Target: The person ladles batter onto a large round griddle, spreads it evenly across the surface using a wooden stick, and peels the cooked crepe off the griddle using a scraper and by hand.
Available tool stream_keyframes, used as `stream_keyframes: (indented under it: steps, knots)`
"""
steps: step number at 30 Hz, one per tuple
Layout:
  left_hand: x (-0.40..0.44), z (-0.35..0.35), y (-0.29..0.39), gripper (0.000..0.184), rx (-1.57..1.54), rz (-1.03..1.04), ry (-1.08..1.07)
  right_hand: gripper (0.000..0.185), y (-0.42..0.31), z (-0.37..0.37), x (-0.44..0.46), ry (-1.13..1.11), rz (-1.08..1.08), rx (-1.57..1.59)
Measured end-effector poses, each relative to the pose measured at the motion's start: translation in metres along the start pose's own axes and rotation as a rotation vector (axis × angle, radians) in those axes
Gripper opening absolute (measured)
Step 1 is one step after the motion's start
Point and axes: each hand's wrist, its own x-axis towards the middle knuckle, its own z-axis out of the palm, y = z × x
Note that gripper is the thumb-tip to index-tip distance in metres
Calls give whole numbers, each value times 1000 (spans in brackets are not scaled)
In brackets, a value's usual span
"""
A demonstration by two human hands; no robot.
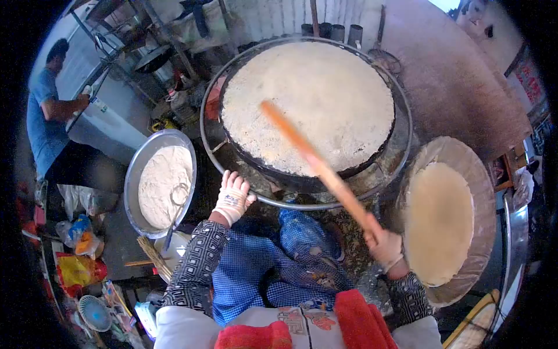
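Note:
My right hand (pixel 383 246), in a pale glove, is closed around the lower end of a long flat wooden spatula (pixel 317 164). The spatula reaches up and left, its far end over a large round pancake (pixel 317 87) that covers a black griddle (pixel 285 178). Its lower part is blurred by motion. My left hand (pixel 232 200), also gloved, rests at the near left of the metal ring (pixel 302 205) around the griddle. Its fingers are stretched out across the ring.
Left of the griddle stands a metal basin (pixel 135 203) of pale flour-like stuff with a wire-ended tool (pixel 176 209) in it. A plastic-lined basket (pixel 447 150) holding round pale sheets (pixel 440 221) is at right. A person (pixel 52 122) stands far left. Bags (pixel 81 270) lie below.

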Motion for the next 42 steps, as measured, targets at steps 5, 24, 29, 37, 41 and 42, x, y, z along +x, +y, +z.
stream_keyframes:
  steps: [5, 24, 29, 37, 41, 42]
  knots:
    - [10, -3, 50, 44, 22, -66, -116, 57, 30, -32, 36, 314, 155, -54]
    - [190, -110, 178, 95, -417, 481, 196, 55, -25, 23, -122, 250, 169, 1326]
    - [307, -40, 220, 92, -157, 603, -199, 55, -59, -25, -36, 250, 609, 1442]
    - [257, -16, 77, 96, -192, 252, -68, 60, -74, -31, 41, -203, 463, 1456]
    - [180, -40, 9, 100, -122, 65, -113, 58, -98, 24, 56, -260, 187, 1326]
    - [154, -49, -3, 101, -46, -2, -157, 58, -105, 35, 57, -255, 94, 1304]
